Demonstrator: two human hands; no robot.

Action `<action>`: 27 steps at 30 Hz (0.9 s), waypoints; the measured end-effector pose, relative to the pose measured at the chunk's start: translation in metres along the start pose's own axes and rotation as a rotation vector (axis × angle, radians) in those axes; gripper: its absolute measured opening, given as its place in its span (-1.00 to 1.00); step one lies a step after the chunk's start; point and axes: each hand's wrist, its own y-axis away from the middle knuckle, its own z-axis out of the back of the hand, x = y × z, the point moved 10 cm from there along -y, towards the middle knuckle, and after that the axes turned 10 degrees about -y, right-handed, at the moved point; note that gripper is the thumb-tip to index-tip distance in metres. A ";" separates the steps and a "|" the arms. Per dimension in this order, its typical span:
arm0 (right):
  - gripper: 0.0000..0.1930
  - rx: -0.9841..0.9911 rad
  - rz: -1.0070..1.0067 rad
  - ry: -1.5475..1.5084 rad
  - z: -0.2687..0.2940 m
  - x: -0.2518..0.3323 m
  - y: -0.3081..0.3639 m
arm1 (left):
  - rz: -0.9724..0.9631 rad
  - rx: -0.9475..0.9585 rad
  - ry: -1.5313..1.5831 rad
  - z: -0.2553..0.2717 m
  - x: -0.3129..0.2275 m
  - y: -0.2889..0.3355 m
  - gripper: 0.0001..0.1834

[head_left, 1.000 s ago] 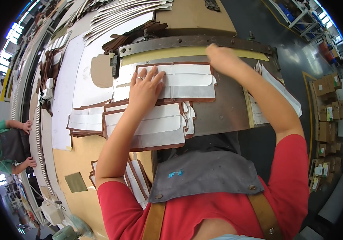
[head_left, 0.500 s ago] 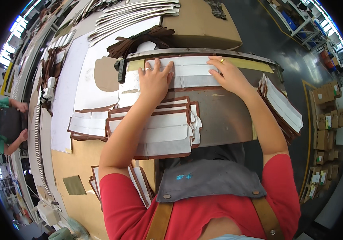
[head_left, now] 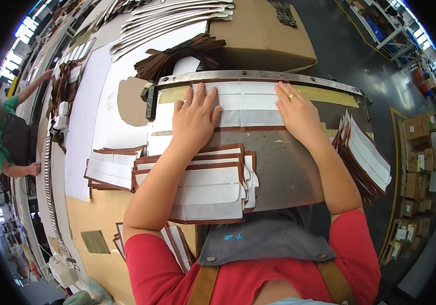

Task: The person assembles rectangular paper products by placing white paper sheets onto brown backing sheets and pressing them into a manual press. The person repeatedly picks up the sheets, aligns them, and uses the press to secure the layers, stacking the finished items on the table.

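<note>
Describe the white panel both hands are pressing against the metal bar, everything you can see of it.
The white panel is a flat, wide sheet, white-faced with a thin brown edge along its near side, looking like lined leather or card. Faint seams divide it into sections. It lies flat on the grey metal plate, its far edge tucked against the curved metal bar, over a yellowish strip. The left hand and right hand press flat on it, fingers spread toward the bar.

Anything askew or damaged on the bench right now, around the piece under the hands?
Nothing looks damaged or spilled. The left hand and right hand press a white, brown-edged panel flat against the metal bar. The nearer stack of panels is loosely fanned, its edges not squared.
</note>
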 end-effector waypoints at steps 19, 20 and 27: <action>-0.70 -0.006 0.032 -0.001 0.003 0.017 0.003 | -0.047 -0.138 -0.063 0.015 -0.007 0.004 -0.61; -0.70 -0.013 0.035 -0.018 0.005 0.015 0.004 | -0.042 -0.138 -0.052 0.014 -0.007 0.005 -0.62; -0.69 0.044 -0.036 -0.285 0.013 0.007 -0.004 | 0.016 0.056 0.167 0.003 0.016 -0.001 -0.60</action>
